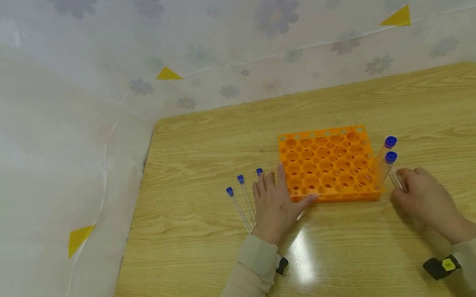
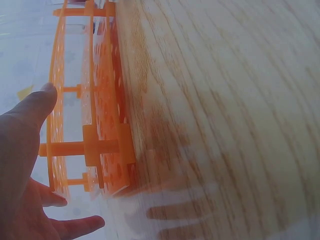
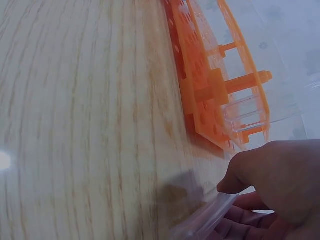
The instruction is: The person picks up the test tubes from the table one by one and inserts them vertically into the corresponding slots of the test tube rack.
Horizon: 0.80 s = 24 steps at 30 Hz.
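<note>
An orange test tube rack stands on the wooden table. My left hand rests against its left end with spread, fairly straight fingers; in the left wrist view the thumb touches the upper plate. Two blue-capped test tubes lean outward at the rack's right end. Just right of them, my right hand pinches a clear test tube between thumb and fingers, low over the table. Part of that tube is hidden by the hand, and its cap cannot be seen.
Three thin blue-capped tubes lie left of the rack, partly behind my left hand. Pale flowered sheeting with yellow triangles rises behind the table and hangs along its left side.
</note>
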Each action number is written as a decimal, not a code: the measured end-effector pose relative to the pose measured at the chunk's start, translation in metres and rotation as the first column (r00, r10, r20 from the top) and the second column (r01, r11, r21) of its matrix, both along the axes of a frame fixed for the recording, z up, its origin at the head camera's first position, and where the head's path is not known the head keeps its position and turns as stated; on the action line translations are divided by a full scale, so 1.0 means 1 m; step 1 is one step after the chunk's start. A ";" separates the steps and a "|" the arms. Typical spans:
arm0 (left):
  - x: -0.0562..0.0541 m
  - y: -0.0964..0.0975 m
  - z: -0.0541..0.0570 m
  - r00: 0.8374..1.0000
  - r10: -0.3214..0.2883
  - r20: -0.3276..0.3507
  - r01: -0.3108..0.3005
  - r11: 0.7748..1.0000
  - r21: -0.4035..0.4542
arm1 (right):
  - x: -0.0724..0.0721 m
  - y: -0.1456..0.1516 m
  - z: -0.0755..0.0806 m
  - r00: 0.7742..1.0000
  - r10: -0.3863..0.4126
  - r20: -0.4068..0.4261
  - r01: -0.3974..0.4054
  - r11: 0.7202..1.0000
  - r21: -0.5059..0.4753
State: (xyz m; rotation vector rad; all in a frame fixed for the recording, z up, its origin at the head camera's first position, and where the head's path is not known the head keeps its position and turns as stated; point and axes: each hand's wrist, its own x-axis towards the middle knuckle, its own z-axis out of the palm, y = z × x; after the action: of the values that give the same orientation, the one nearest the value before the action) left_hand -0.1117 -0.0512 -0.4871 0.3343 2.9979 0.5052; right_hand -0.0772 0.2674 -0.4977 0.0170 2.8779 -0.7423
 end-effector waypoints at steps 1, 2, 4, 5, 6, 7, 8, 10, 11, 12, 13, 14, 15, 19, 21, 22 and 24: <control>0.000 0.000 0.000 1.000 0.000 0.000 0.000 1.000 0.000 | 0.000 0.000 0.000 1.000 0.000 -0.009 0.000 1.000 0.001; 0.000 0.000 0.000 1.000 0.001 -0.001 -0.001 1.000 0.000 | -0.001 0.000 0.000 1.000 0.000 -0.019 0.000 1.000 0.001; 0.000 0.000 0.000 1.000 0.002 0.001 -0.002 1.000 0.000 | -0.002 0.000 0.002 1.000 -0.003 -0.024 0.003 1.000 -0.004; 0.000 0.000 0.000 1.000 0.002 0.002 -0.002 1.000 0.000 | -0.002 0.001 0.002 1.000 -0.003 -0.026 0.003 1.000 -0.007; 0.000 0.000 0.000 1.000 0.002 0.003 -0.002 1.000 0.000 | -0.003 0.001 0.003 1.000 -0.004 -0.028 0.004 1.000 -0.011; 0.000 0.000 0.000 1.000 0.003 0.003 -0.003 1.000 -0.001 | -0.003 0.001 0.004 1.000 -0.007 -0.030 0.007 1.000 -0.013; 0.000 0.000 0.000 1.000 0.003 0.004 -0.003 1.000 -0.001 | -0.004 0.001 0.005 0.999 -0.010 -0.036 0.009 1.000 -0.017; 0.000 0.000 -0.001 1.000 0.004 0.003 -0.004 1.000 -0.001 | -0.004 0.002 0.008 0.999 -0.014 -0.050 0.012 1.000 -0.025; 0.000 0.000 -0.001 1.000 0.004 0.003 -0.004 1.000 -0.002 | -0.005 0.002 0.009 0.998 -0.014 -0.062 0.013 1.000 -0.028; 0.000 0.000 -0.001 1.000 0.004 0.001 -0.004 1.000 -0.002 | -0.006 0.002 0.010 0.997 -0.018 -0.073 0.016 0.999 -0.030; 0.000 0.000 -0.001 1.000 0.005 0.000 -0.005 1.000 -0.003 | -0.006 0.002 0.011 0.996 -0.020 -0.092 0.017 0.999 -0.033; 0.000 0.000 -0.002 1.000 0.005 -0.001 -0.005 1.000 -0.003 | -0.007 0.003 0.011 0.994 -0.022 -0.111 0.018 0.999 -0.037; 0.000 0.000 -0.002 1.000 0.005 -0.001 -0.005 1.000 -0.004 | -0.008 0.003 0.012 0.991 -0.024 -0.128 0.019 0.999 -0.042; 0.000 0.000 -0.002 1.000 0.005 -0.001 -0.005 1.000 -0.006 | -0.012 0.006 0.014 0.967 -0.036 -0.252 0.021 0.998 -0.060; 0.000 0.000 -0.001 1.000 0.004 -0.001 -0.004 1.000 -0.007 | -0.013 0.007 0.017 0.949 -0.043 -0.313 0.022 0.997 -0.068; 0.000 0.000 -0.001 1.000 0.004 -0.002 -0.004 1.000 -0.007 | -0.014 0.007 0.018 0.938 -0.044 -0.344 0.021 0.997 -0.070; 0.000 0.000 -0.001 1.000 0.004 -0.001 -0.004 1.000 -0.009 | -0.015 0.006 0.022 0.920 -0.049 -0.388 0.021 0.997 -0.075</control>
State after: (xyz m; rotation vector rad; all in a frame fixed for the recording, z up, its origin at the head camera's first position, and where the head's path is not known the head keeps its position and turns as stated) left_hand -0.1118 -0.0512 -0.4884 0.3285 3.0014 0.4913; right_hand -0.0922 0.2733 -0.4757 -0.1006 3.2302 -0.9490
